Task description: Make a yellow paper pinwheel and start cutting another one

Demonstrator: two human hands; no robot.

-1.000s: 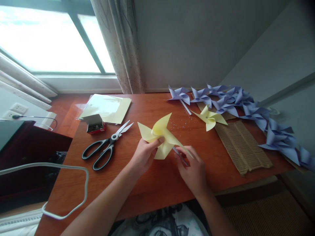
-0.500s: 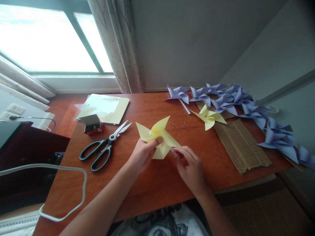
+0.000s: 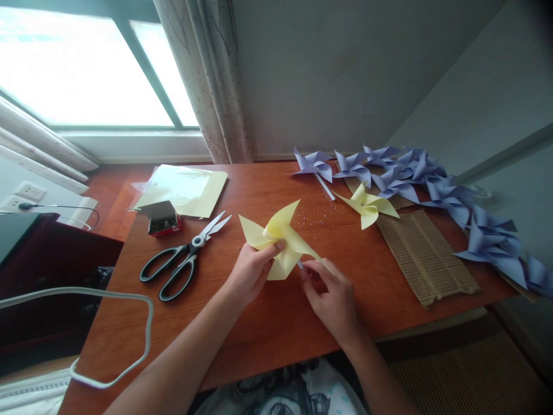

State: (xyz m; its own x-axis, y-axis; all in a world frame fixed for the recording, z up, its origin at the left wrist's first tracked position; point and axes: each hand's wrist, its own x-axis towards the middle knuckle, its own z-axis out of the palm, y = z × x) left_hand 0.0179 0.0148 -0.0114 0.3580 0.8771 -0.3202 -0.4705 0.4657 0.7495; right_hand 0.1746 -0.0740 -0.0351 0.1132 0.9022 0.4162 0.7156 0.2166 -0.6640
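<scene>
Fingers (image 3: 276, 249) of the left hand (image 3: 250, 272) are pinched on the yellow folded-paper pinwheel (image 3: 279, 239); the right hand (image 3: 332, 300) grips a thin white stick (image 3: 301, 266), best kept centred behind it.

A reddish wooden table (image 3: 268, 323) carries black-handled scissors (image 3: 184, 259), a small red box (image 3: 162, 219), a pale yellow paper sheet (image 3: 184, 190), a yellow pinwheel (image 3: 367, 207), a row of purple pinwheels (image 3: 432, 184), a ribbed cardboard strip (image 3: 425, 256) and scattered tiny beads (image 3: 319, 216).
</scene>
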